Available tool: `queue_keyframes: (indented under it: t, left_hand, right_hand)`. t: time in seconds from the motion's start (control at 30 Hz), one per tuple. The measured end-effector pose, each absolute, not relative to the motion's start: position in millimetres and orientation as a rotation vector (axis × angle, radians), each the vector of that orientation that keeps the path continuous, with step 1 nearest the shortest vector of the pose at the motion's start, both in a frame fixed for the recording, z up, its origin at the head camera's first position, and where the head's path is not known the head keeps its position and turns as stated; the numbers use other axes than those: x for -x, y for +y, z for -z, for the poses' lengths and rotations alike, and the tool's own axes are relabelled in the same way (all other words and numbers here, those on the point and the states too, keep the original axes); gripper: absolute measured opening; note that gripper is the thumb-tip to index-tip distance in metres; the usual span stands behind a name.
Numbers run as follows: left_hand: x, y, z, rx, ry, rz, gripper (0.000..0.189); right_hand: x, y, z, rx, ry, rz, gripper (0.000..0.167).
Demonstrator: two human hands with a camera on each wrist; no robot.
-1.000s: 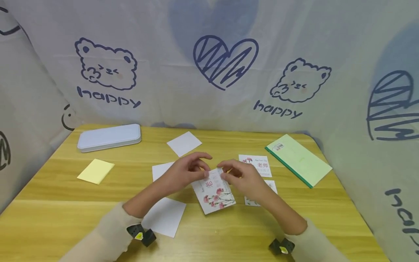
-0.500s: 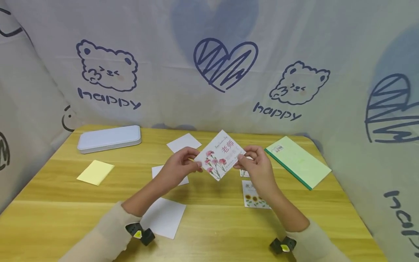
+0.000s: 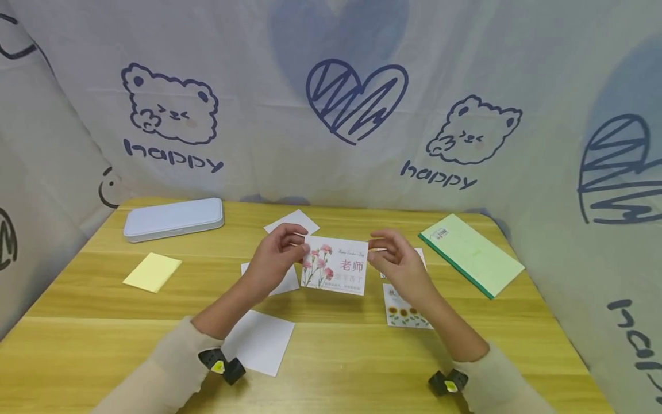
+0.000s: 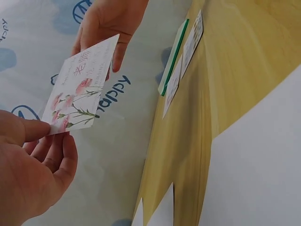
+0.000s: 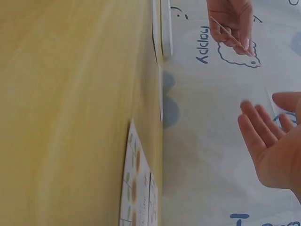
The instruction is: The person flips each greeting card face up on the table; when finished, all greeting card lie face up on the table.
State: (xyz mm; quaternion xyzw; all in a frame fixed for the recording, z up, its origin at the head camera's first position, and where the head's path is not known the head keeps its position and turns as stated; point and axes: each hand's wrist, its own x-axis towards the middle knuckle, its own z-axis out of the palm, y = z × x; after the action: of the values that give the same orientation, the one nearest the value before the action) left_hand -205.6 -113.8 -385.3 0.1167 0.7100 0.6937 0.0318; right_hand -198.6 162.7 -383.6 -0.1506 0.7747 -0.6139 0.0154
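A white greeting card (image 3: 338, 267) with pink carnations and red Chinese characters is held up over the table, its printed side toward me. My left hand (image 3: 271, 261) pinches its left edge between thumb and fingers. My right hand (image 3: 405, 276) is by the card's right edge; in the right wrist view that hand (image 5: 277, 153) shows parted, loosely bent fingers with nothing between them. Below it lies a sunflower card (image 3: 405, 313), and another printed card (image 3: 421, 259) behind is partly hidden by the right hand.
White sheets lie on the wooden table (image 3: 331, 374): one at the back (image 3: 295, 217), one behind my left hand (image 3: 284, 283), one nearer me (image 3: 261, 345). Yellow sticky notes (image 3: 152, 272) and a pale tin case (image 3: 173, 220) are left; a green notebook (image 3: 473, 256) is right.
The carnation card was lifted from low over the table, turned so its print reads upright, then lowered slightly and levelled. My right hand has let go of its right corner.
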Motion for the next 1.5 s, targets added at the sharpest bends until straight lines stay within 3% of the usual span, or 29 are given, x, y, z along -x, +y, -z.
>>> queue_keyframes:
  t: [0.67,1.23,1.5]
  left_hand:
    - [210.2,-105.2,401.2,-0.341,2.24,-2.009,0.026]
    - [278.7,-89.1,416.7,-0.407,2.294,-1.588,0.028]
    - [303.9,-77.9,426.8,-0.54,2.639,-1.135,0.019]
  right_hand:
    - [203.3,168.6,384.2,0.423,2.623,1.647,0.029]
    - [271.1,181.9,411.2,0.434,2.782,1.161,0.026]
    - [293.9,182.2,425.1,0.413,2.865,0.886,0.025]
